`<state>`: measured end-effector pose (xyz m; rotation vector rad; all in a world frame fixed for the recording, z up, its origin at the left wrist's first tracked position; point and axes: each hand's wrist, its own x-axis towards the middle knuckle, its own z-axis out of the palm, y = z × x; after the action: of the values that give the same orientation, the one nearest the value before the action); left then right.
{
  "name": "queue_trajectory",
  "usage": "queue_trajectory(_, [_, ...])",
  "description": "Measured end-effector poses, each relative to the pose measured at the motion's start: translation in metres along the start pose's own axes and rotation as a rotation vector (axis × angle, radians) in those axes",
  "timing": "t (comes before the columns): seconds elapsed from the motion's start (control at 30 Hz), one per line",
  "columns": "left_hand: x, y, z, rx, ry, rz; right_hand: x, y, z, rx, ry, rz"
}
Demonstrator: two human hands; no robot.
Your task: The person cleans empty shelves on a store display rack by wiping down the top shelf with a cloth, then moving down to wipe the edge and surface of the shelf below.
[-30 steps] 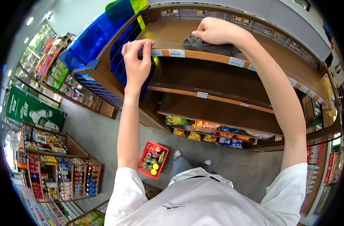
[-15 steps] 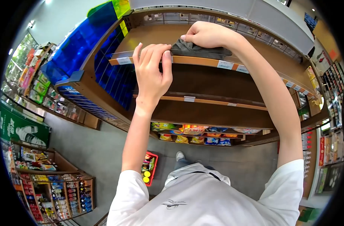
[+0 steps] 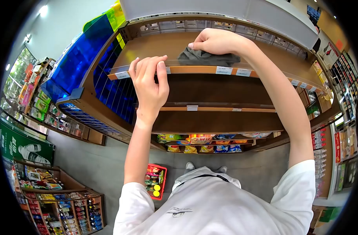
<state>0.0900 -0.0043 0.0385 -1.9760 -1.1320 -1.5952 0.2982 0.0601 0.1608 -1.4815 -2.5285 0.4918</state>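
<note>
My right hand [image 3: 215,41] is closed on a dark grey cloth [image 3: 206,58]. The crumpled cloth lies on the brown top shelf [image 3: 159,42], just behind its front edge. My left hand [image 3: 149,80] is at the left part of that edge, its fingers bent over the clear plastic lip [image 3: 175,62] and its thumb raised beside them. White price labels [image 3: 224,70] line the front strip below the cloth.
Lower shelves [image 3: 210,92] sit beneath, with snack bags [image 3: 200,138] at the bottom. A red basket [image 3: 163,184] of goods stands on the floor by my feet. Blue translucent panels [image 3: 79,55] cover the rack's left end. Another stocked display [image 3: 65,196] is at lower left.
The view has shifted slightly, showing more of the top shelf. My right hand and the cloth sit a little farther from the shelf's front edge. My left hand stays at the lip.
</note>
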Motion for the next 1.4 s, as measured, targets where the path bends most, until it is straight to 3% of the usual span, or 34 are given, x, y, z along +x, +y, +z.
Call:
queue_trajectory(0.2, [0.004,0.007,0.005,0.103,-0.01,-0.086,-0.004,0.007,0.001,-0.017,0.013,-0.045])
queue_trajectory(0.3, [0.006,0.032,0.018,0.168,0.079,-0.01,0.007,0.009,0.003,-0.061,-0.012,-0.071])
queue_trajectory(1.13, [0.0,0.052,0.059,0.058,0.211,0.011,-0.005,0.032,0.0,0.035,0.029,-0.128])
queue_trajectory(1.4, [0.0,0.049,0.063,0.044,0.243,0.021,-0.026,0.049,-0.009,0.048,0.046,-0.058])
